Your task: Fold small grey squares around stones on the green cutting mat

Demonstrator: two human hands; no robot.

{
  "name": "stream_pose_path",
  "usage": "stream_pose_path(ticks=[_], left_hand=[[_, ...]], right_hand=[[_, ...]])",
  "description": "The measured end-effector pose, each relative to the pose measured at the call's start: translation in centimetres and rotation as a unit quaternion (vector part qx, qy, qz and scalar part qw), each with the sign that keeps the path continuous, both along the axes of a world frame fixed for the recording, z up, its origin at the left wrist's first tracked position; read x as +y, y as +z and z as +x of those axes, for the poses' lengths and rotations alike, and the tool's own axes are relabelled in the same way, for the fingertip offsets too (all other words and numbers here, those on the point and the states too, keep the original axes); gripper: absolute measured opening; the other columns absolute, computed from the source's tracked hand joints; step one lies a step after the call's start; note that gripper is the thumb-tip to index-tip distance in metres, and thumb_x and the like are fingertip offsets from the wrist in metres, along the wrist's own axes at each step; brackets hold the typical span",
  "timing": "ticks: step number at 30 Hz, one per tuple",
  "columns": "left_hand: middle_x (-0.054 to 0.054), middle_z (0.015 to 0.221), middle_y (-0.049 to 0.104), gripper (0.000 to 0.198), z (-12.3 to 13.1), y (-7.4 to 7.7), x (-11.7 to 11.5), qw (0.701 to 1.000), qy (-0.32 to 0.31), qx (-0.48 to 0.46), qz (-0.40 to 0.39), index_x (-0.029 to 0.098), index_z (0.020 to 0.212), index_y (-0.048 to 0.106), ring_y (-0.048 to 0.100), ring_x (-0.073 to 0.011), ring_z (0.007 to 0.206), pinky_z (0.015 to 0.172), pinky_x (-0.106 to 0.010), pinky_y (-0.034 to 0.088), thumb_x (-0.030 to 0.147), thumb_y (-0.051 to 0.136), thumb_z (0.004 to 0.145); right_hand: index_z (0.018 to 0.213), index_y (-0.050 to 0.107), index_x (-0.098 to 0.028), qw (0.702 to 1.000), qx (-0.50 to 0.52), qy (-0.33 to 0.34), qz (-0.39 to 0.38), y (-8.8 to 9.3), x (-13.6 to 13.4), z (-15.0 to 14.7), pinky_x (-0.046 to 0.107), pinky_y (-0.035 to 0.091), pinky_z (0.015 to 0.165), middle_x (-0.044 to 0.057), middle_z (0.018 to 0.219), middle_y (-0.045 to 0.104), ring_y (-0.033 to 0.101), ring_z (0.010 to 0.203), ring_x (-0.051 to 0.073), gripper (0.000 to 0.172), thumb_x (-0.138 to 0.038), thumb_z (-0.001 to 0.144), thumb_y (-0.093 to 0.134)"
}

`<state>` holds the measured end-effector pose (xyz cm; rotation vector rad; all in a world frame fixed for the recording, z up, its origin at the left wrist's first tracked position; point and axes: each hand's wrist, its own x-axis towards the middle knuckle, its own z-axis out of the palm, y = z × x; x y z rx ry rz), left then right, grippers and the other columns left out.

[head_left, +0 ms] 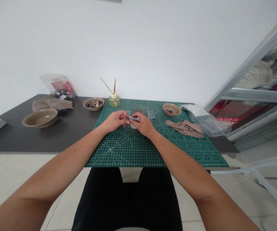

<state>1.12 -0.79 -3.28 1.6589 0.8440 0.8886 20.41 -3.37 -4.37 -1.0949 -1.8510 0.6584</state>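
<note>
On the desk, above the middle of the cutting mat, I have left fingers and right fingers pinched on a small grey piece; likely fine handling, next needing steady pressure.

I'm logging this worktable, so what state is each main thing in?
Right hand: pinching a small grey piece
Left hand: at that piece; exact hold unclear
Green mat: lying flat
Left bowl: upright
Middle bowl: upright, holding small pieces
Right bowl: upright, holding dark pieces
Bottle: upright, sticks poking out
Left cloth: bunched
Right cloth: crumpled
Clear bag: rumpled
</note>
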Motion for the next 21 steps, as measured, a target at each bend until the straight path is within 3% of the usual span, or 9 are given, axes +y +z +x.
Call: stream_pose_path(ticks=[9,21], left_hand=[[0.005,0.058,0.063,0.029,0.08,0.06,-0.03,1.000,0.006,0.010,0.000,0.016,0.082,0.058,0.057,-0.0097,0.050,0.052,-0.022,0.044,0.025,0.079,0.064],[0.004,0.060,0.064,0.029,0.10,0.19,-0.23,1.000,-0.001,0.005,-0.005,0.015,0.078,0.058,0.057,-0.0094,0.052,0.053,-0.022,0.045,0.025,0.080,0.063]], right_hand=[[0.087,0.064,-0.020,1.000,-0.002,-0.020,-0.021,0.11,0.01,0.01,0.026,0.039,0.066,0.000,0.078,0.066,0.056,0.071,0.015,0.021,-0.040,0.080,0.068],[0.084,0.064,-0.020,1.000,0.012,-0.006,-0.026,0.38,-0.23,-0.05,0.026,0.039,0.066,-0.001,0.077,0.065,0.055,0.069,0.014,0.020,-0.038,0.077,0.070]])
